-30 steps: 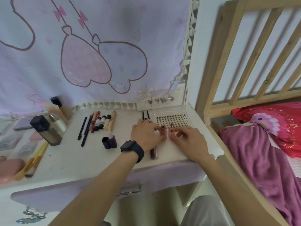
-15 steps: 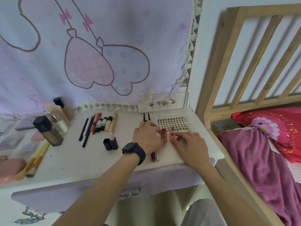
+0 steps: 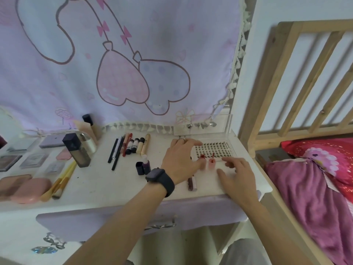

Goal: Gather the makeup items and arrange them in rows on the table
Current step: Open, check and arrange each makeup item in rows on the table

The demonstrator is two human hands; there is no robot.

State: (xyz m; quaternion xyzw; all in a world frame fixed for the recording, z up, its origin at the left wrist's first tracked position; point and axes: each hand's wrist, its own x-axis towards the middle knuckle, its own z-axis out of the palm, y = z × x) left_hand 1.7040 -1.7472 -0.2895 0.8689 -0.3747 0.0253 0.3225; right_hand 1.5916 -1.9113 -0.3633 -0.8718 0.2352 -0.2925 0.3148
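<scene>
Two small lip tubes stand upright on the white table (image 3: pixel 107 190) just in front of a clear lash tray (image 3: pixel 214 149): a dark red one (image 3: pixel 202 157) and a pink one (image 3: pixel 211 163). My left hand (image 3: pixel 181 159), with a black watch on its wrist, lies spread beside the dark red tube, its thumb tip touching it. To the right of the pink tube, my right hand (image 3: pixel 236 173) rests with fingers apart, clear of it. A brown lip gloss (image 3: pixel 192 182) lies under my left wrist. Pencils (image 3: pixel 117 150) and small tubes (image 3: pixel 136 145) lie in a row at the back.
A purple bottle with its cap off (image 3: pixel 143 166) stands mid-table. On the left are a dark foundation bottle (image 3: pixel 77 153), yellow brushes (image 3: pixel 61 180), pink compacts (image 3: pixel 30 190) and palettes (image 3: pixel 32 159). A wooden bed frame (image 3: pixel 267 88) and pink bedding (image 3: pixel 315 188) border the right edge.
My right hand has let go of the pink tube and drawn back to the right. The left hand's fingers have spread open. Both tubes stand where they were.
</scene>
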